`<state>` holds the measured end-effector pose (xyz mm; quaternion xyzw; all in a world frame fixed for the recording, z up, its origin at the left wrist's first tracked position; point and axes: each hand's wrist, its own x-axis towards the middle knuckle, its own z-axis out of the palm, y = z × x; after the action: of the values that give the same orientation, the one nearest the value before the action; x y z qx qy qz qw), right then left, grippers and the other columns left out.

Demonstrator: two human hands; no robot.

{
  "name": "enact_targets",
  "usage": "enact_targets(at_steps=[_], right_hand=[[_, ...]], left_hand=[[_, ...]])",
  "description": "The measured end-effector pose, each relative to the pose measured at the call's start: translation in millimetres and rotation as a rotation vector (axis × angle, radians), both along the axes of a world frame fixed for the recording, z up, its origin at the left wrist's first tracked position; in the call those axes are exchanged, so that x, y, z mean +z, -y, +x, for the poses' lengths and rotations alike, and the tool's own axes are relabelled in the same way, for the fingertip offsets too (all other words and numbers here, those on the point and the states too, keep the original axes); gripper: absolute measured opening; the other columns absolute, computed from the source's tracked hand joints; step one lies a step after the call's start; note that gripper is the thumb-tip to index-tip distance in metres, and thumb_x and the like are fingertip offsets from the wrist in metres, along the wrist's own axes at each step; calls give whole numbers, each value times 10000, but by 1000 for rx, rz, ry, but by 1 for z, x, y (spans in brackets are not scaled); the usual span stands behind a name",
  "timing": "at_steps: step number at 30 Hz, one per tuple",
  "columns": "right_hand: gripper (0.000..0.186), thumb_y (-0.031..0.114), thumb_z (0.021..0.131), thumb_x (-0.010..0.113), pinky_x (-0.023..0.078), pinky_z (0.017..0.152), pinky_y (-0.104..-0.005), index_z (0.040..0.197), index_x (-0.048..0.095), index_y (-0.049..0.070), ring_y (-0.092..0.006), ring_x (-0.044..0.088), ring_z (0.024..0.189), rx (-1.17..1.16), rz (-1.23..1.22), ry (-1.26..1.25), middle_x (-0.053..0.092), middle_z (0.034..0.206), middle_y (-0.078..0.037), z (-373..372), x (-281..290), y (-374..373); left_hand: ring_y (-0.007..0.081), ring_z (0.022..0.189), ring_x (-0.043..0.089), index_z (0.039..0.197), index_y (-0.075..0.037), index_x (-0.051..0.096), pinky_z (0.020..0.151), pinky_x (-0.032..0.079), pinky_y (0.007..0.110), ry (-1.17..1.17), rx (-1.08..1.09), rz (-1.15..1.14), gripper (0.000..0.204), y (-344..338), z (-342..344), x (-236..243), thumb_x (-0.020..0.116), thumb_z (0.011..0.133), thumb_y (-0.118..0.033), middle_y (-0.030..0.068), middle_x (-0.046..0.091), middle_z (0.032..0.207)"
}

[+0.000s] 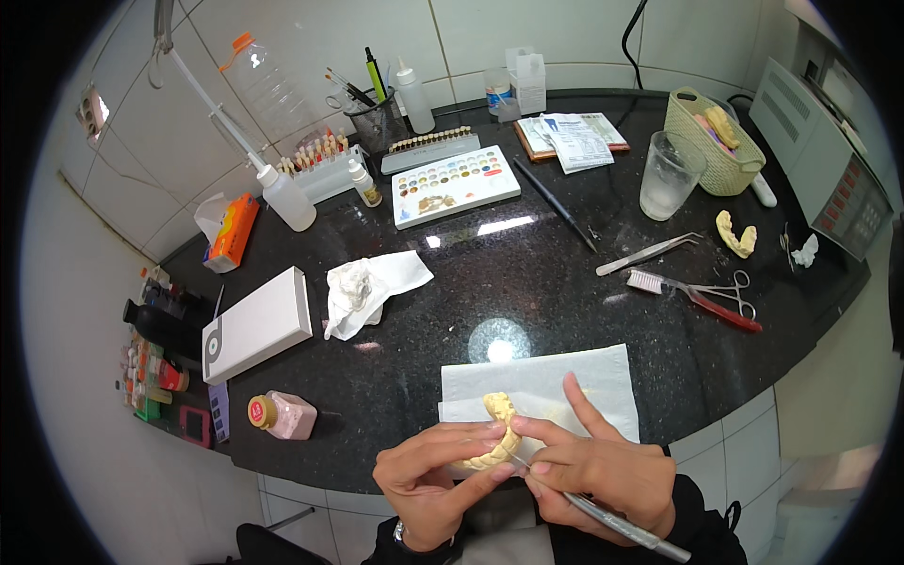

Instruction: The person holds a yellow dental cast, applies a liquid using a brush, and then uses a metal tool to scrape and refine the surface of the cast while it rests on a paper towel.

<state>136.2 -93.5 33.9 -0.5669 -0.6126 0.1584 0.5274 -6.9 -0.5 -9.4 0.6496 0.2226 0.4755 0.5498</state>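
A cream-coloured dental cast, curved like a tooth arch, is gripped between the thumb and fingers of my left hand. My right hand pinches a slim silver carving knife, its handle slanting down to the right. The thin tip meets the cast near my left thumb. My right index finger also rests against the cast, while another finger of that hand points up and away. Beneath the cast lies a white paper sheet, with pale yellowish crumbs on it. My fingers cover part of the cast.
Right side: toothbrush, scissors-like clamp, bent tweezers, second cast, glass, basket. Left side: pink powder jar, white box, crumpled tissue. A paint palette and brush pen lie farther back.
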Motion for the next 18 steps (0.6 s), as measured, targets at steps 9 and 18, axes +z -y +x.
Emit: enact_targets(at_steps=[9,18], right_hand=[[104,25,762,712,135,1073,-627,810,620,29,-369,641,949,-76,129,-423,695,749,-147,-9,-17,3],[107,57,773,714,97,1080,-629,813,616,41,-365,642,953,-72,82,-409,694,732,-143,-6,-14,4]], left_hand=[[261,888,673,875,31,676,801,535,328,41,-56,-24,265,0,0,-4,786,634,42,208,679,917],[272,901,670,882,29,674,812,535,346,42,-66,-19,268,0,0,-4,787,639,34,199,682,912]])
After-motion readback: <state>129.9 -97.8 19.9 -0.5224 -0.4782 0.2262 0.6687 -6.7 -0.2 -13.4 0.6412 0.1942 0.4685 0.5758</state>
